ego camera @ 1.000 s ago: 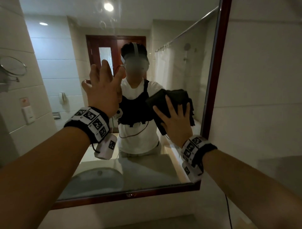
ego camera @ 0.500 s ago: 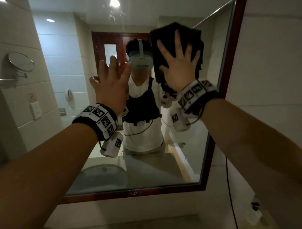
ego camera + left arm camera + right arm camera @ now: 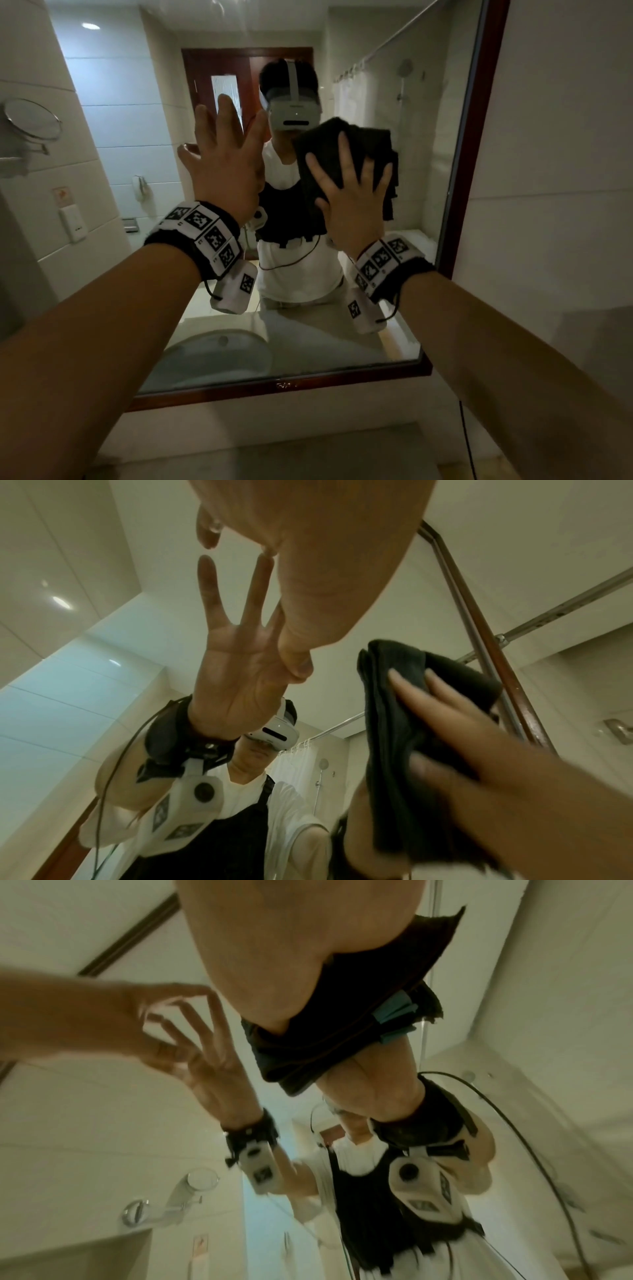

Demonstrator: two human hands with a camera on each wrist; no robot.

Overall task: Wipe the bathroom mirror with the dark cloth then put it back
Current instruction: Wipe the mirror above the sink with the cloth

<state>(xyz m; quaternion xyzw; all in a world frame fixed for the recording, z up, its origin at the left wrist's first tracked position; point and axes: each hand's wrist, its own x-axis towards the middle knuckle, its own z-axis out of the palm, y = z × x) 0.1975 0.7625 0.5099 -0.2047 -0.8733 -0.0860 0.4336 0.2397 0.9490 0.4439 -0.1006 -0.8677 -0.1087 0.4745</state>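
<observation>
Wiping stage, mirror (image 3: 442, 144) in its dark red frame. My right hand (image 3: 354, 202) lay flat with fingers spread, pressing the dark cloth (image 3: 329, 147) against the glass on the right half of the mirror, near the frame's right edge. The cloth sat bunched in several folds between palm and glass; in the right wrist view its lower folds (image 3: 308, 1053) hung out below the heel of the hand. My left hand (image 3: 226, 161) was open, fingers straight and slightly apart, fingertips at the glass to the left of the cloth, holding nothing. I judged the cloth soft, light and limp: it would slump and unfold the moment pressure eased, and smooth glass offers it little grip. Best hold for wiping is a broad flat palm over the thickest folds; for carrying it back, gather the loose lower folds into a closed fist. The washbasin (image 3: 219, 353) showed only as a reflection.
</observation>
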